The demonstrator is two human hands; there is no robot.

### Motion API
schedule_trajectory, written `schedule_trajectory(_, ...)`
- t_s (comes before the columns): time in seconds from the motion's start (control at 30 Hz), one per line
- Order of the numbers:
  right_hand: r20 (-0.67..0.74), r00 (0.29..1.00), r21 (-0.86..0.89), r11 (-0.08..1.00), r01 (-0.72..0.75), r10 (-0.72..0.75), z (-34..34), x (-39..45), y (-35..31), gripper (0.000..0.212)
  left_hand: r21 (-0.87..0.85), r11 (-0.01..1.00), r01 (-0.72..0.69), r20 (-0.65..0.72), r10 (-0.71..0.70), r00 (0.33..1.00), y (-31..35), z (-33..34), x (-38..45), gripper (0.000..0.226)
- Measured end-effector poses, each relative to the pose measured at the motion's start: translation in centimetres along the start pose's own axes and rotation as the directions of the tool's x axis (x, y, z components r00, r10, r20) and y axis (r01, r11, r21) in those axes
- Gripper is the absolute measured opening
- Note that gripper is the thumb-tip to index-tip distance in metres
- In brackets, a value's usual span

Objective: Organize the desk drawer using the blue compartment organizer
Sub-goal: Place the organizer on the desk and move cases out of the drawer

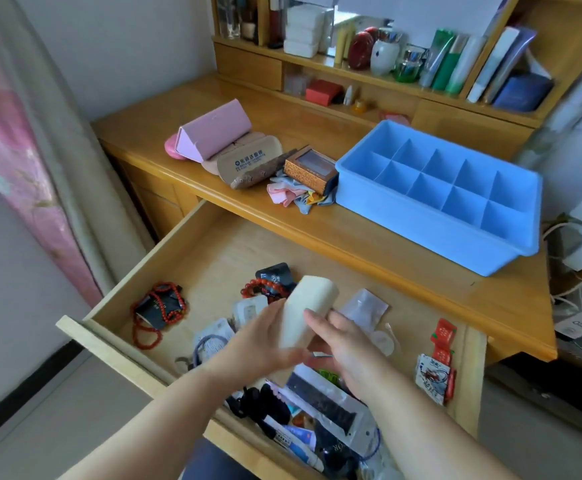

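Blue organizer (pixel 438 192) sits on desk (pixel 369 237) behind open drawer (pixel 213 244): ten bare compartments. Both hands hold cream case (pixel 308 306) over drawer: left hand (pixel 265 336) fingers curled round it, right hand (pixel 338 336) fingers together against it. Tan pouch (pixel 248 164) print unreadable.

My wooden counter (pixel 369 237) stands against a pale wall (pixel 127 46), with a shelf unit (pixel 456 95) on top, a pink flowered curtain (pixel 16 161) at my left, and grey floor (pixel 40 403) below.
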State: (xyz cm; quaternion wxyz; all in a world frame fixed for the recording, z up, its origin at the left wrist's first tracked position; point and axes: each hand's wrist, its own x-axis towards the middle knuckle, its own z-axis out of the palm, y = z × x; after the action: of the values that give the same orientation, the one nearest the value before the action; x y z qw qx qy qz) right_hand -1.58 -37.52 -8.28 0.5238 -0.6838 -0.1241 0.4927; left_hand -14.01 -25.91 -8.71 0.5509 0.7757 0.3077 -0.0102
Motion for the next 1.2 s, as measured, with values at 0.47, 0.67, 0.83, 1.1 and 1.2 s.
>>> schedule_trajectory(0.47, -0.111, 0.789, -0.53, 0.708, 0.467, -0.604, -1.6, 7.8, -10.3, 0.021, -0.487, 0.756, -0.438, -0.597, 0.078, 0.798, 4.6, -8.4, 3.5, 0.022)
schedule_trajectory(0.67, -0.143, 0.618, -0.808, 0.452, 0.378, -0.773, -6.3, 9.9, -7.6, 0.012, -0.301, 0.888, -0.347, -0.677, 0.057, 0.734, 7.5, -18.4, 12.7, 0.025)
schedule_trajectory(0.83, -0.078, 0.612, -0.804, 0.413, 0.428, -0.787, -6.7, 10.2, -7.1, 0.013, -0.172, 0.964, -0.205, -0.606, 0.061, 0.793, 9.7, -20.0, 17.2, 0.024)
schedule_trajectory(1.1, 0.098, 0.578, -0.889, 0.19, 0.417, -0.81, -6.1, 7.4, -5.0, 0.017, 0.075, 0.976, -0.204, -0.737, 0.192, 0.648, 1.6, -16.1, 10.6, 0.023)
schedule_trajectory(1.2, 0.28, 0.568, -0.916, -0.037, 0.4, -0.774, -5.6, 5.1, -0.7, 0.018, 0.324, 0.925, 0.198, -0.579, 0.028, 0.815, -6.0, -14.0, 8.0, 0.018)
